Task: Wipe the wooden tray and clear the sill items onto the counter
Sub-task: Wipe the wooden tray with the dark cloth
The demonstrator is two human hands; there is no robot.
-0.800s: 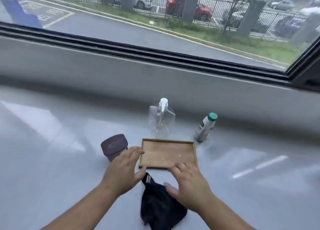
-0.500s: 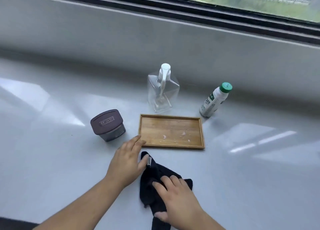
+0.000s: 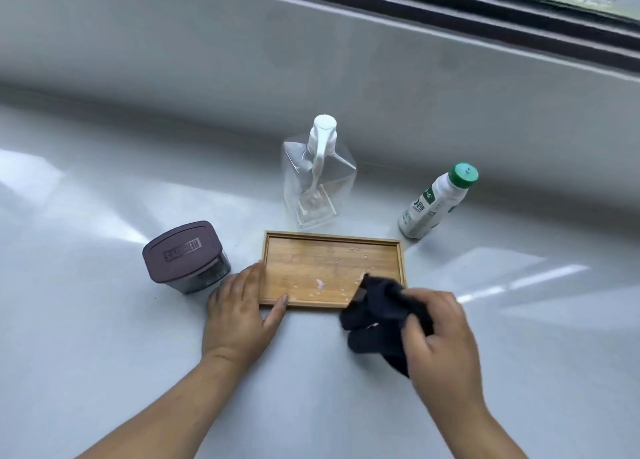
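Observation:
A rectangular wooden tray (image 3: 325, 264) lies flat on the grey sill, speckled with droplets and small pink bits. My left hand (image 3: 239, 309) rests at the tray's near left corner, fingers along its left edge and thumb on the front rim. My right hand (image 3: 440, 334) grips a bunched black cloth (image 3: 377, 309), whose tip lies over the tray's near right corner. Behind the tray stands a clear pump bottle (image 3: 318, 178) with a white pump. A white bottle with a green cap (image 3: 436, 202) stands to the right. A dark purple lidded container (image 3: 185, 256) sits left of the tray.
The grey sill surface (image 3: 104, 337) stretches wide on both sides and toward me. A low grey wall (image 3: 311, 71) rises behind the bottles, with the dark window frame (image 3: 485, 19) above it.
My right hand has closed on the black cloth, lifted it off the sill and carried it right and forward to the tray's near right corner. My left hand has moved onto the tray's left corner.

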